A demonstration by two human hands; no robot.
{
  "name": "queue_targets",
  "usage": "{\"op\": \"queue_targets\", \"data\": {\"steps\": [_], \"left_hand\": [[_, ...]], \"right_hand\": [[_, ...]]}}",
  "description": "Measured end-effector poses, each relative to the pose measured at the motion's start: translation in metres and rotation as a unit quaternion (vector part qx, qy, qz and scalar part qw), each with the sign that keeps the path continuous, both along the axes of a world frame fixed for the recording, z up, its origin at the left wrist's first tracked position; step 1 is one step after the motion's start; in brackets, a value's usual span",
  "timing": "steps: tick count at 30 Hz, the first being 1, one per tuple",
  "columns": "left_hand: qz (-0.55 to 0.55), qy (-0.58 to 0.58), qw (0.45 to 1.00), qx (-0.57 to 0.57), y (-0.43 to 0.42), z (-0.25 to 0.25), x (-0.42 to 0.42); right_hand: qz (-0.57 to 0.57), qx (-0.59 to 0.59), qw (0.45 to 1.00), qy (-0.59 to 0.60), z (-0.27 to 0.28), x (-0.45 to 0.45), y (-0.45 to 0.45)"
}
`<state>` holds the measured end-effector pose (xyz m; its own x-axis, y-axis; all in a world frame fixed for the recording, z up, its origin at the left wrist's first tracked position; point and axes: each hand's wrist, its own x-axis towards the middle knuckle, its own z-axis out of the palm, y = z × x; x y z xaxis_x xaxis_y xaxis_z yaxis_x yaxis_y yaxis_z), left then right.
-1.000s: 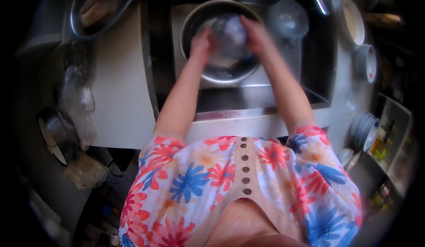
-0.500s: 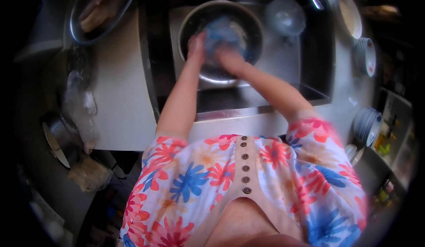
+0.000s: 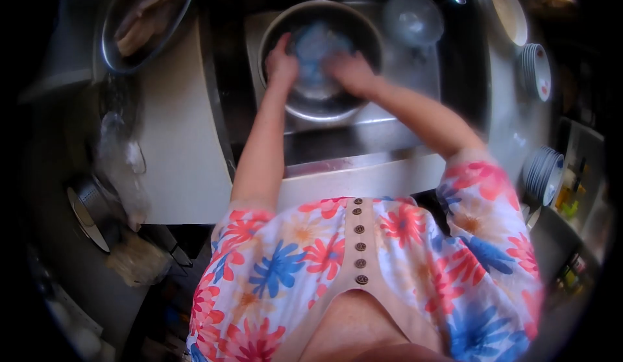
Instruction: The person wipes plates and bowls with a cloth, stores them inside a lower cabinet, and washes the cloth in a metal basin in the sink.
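Observation:
A round metal basin (image 3: 324, 110) stands in the sink. Inside it lies a crumpled, blurred blue-and-white bundle (image 3: 315, 44) that looks like a cloth. My left hand (image 3: 282, 66) is at the basin's left inner side, beside the bundle, with its fingers apart. From the right, my right hand (image 3: 352, 74) reaches over the bundle's edge and seems to touch it. Motion smears its fingers, so their grip is unclear. A shiny patch shows in the basin below the bundle.
A clear bowl (image 3: 414, 19) sits in the sink (image 3: 409, 89), right of the basin. Stacked plates (image 3: 535, 73) and more stacked bowls (image 3: 544, 175) line the right counter, below a shallow dish (image 3: 508, 12). At upper left is an oval metal pan (image 3: 107, 44); plastic bags (image 3: 117, 161) lie left.
My hands have moved apart: the left slightly left, the right to the right. The blue-and-white bundle shows more between them. The view has shifted slightly.

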<state>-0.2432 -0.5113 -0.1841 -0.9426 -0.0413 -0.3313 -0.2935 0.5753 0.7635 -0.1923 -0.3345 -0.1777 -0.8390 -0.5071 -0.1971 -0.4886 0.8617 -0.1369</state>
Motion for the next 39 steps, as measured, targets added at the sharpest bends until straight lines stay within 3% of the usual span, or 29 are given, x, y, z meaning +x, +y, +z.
{"op": "queue_targets", "data": {"steps": [2,4,5,8,9,12,13,16,17,20,21,22,25,26,28,30,32,34,36,39], "left_hand": [[-0.088,0.072,0.987,-0.117,0.0,0.031,0.001],[-0.126,0.161,0.968,-0.145,0.0,0.044,0.003],[-0.147,0.194,0.957,-0.154,0.001,0.05,0.004],[-0.197,0.205,0.951,-0.122,0.003,0.075,0.005],[-0.211,0.193,0.953,-0.103,0.002,0.081,0.005],[-0.174,0.136,0.973,0.066,-0.007,0.08,0.008],[-0.147,0.146,0.963,0.171,-0.008,0.075,0.006],[-0.167,0.214,0.935,0.228,0.0,0.09,0.011],[-0.152,0.245,0.937,0.195,-0.001,0.089,0.015],[-0.125,0.311,0.938,0.091,0.003,0.076,0.015],[-0.124,0.303,0.943,0.051,0.005,0.067,0.019],[-0.126,0.294,0.947,0.013,0.009,0.06,0.023],[-0.324,0.244,0.899,-0.166,0.027,0.052,0.035],[-0.337,0.251,0.895,-0.149,0.034,0.042,0.031],[-0.359,0.26,0.889,-0.121,0.05,0.023,0.02],[-0.306,0.202,0.929,-0.042,0.075,0.028,0.008],[-0.254,0.157,0.954,-0.002,0.101,0.037,-0.01],[-0.214,0.125,0.969,0.002,0.131,0.042,-0.028],[-0.196,0.092,0.976,0.029,0.157,0.035,-0.048],[-0.203,0.012,0.979,-0.031,0.185,0.046,-0.06]], "right_hand": [[-0.119,-0.014,0.966,-0.228,0.006,-0.029,0.012],[-0.241,-0.111,0.961,-0.079,0.035,-0.04,0.007],[-0.192,-0.205,0.959,0.027,0.046,-0.045,-0.001],[-0.16,-0.201,0.967,0.005,0.038,-0.062,-0.018],[-0.21,-0.315,0.908,-0.18,0.038,-0.064,-0.011],[-0.288,-0.425,0.779,-0.36,0.031,-0.043,0.001],[-0.259,-0.414,0.772,-0.407,0.023,-0.032,0.004],[-0.391,-0.611,0.547,-0.418,0.035,-0.007,-0.013],[-0.399,-0.583,0.592,-0.388,0.038,-0.008,-0.01],[-0.354,-0.504,0.779,-0.119,0.051,-0.01,0.006],[-0.296,-0.408,0.857,0.107,0.051,-0.007,0.014],[-0.277,-0.394,0.862,0.155,0.061,-0.004,0.024],[-0.238,-0.314,0.874,0.285,0.105,0.016,0.056],[-0.244,-0.308,0.871,0.293,0.11,0.028,0.075],[-0.325,-0.326,0.848,0.262,0.138,0.066,0.111],[-0.502,-0.409,0.749,0.141,0.172,0.108,0.142],[-0.56,-0.513,0.639,0.122,0.183,0.151,0.189],[-0.649,-0.441,0.602,0.149,0.197,0.184,0.226],[-0.69,-0.439,0.561,0.13,0.197,0.212,0.261],[-0.74,-0.453,0.49,0.087,0.182,0.232,0.299]]}}
